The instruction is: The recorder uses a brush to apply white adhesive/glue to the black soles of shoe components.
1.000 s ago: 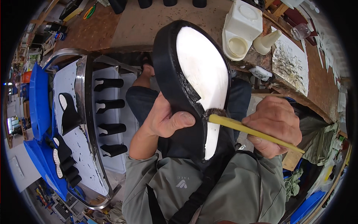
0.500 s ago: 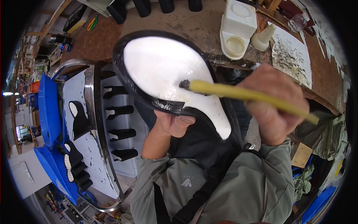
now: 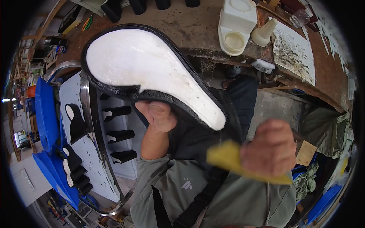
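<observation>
Watching remotely through the head view, I saw a left hand (image 3: 159, 117) holding up a sole-shaped piece (image 3: 121, 57) and a right hand (image 3: 269, 148) gripping a yellow tool (image 3: 222, 156).
The piece, white with a black rim, slanted in front of the workbench (image 3: 194, 28), narrow end rightward. The left thumb lay at its near edge; I could not tell how the hidden fingers lay. The blurred right fingers curled together round the tool, apart from the piece.

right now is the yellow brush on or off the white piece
Off: a visible gap separates the yellow brush from the white piece.
</observation>
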`<state>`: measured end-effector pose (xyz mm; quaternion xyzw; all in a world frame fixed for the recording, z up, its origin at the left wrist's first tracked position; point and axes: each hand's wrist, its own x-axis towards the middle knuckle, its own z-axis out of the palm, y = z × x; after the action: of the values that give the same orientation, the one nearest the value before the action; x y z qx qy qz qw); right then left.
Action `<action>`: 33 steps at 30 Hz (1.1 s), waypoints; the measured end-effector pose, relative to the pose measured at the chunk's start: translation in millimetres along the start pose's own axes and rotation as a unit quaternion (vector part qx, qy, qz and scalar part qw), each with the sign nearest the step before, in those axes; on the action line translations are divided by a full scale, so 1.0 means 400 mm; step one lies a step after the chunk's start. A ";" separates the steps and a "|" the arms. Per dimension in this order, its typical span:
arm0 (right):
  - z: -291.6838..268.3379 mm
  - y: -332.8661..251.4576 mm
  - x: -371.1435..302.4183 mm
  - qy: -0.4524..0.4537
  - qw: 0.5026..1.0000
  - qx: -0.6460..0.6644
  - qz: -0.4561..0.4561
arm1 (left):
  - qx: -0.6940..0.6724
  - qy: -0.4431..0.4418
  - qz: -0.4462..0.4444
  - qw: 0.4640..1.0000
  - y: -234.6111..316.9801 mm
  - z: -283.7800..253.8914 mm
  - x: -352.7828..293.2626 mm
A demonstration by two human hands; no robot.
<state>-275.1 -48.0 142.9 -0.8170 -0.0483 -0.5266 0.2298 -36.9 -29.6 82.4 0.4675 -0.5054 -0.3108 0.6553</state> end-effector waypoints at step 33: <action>-0.053 0.159 0.231 0.054 0.952 0.066 0.293 | -0.195 -0.201 -0.293 0.914 -0.064 -0.045 -0.061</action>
<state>-231.9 -128.5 211.0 -0.7489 0.1713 -0.4747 0.4295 -25.2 -12.2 48.5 0.3851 -0.3962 -0.6688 0.4975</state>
